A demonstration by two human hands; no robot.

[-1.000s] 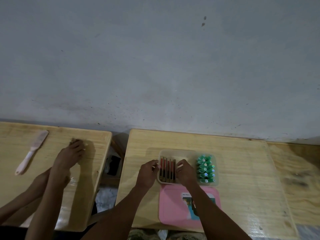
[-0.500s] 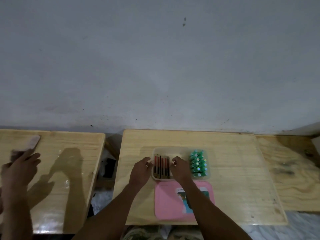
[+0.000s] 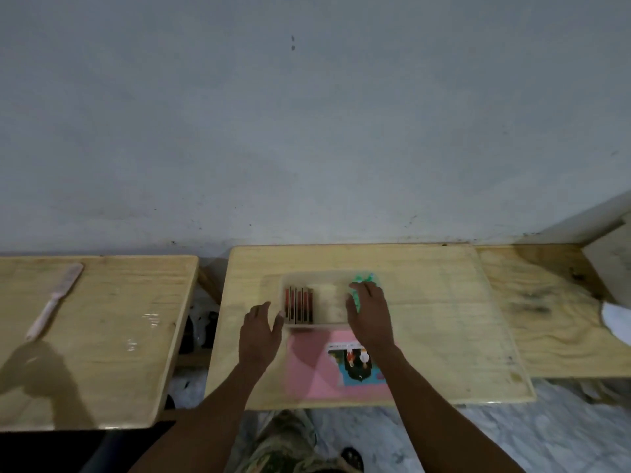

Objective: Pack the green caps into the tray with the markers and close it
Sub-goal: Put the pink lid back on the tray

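A clear plastic tray (image 3: 317, 323) stands mid-table. A row of red and dark markers (image 3: 299, 304) lies in its left part, and its middle is bare. The green caps (image 3: 362, 278) are bunched at the tray's right end. My right hand (image 3: 369, 314) is cupped over them, thumb on their left side, and hides most of them. My left hand (image 3: 261, 327) hovers open just left of the tray, fingertips near its left rim. The pink lid (image 3: 310, 367), with a picture label, lies flat in front of the tray, partly under my right forearm.
A second wooden table (image 3: 102, 336) stands to the left across a gap, with a pink-handled tool (image 3: 54, 302) on it. A third board (image 3: 546, 302) adjoins on the right, with a white object (image 3: 614, 324) at its far edge. The wall is close behind.
My right hand moved from the markers to the right, onto the green caps. My left hand drew back from the tray's left edge. The other person's hand left the left table.
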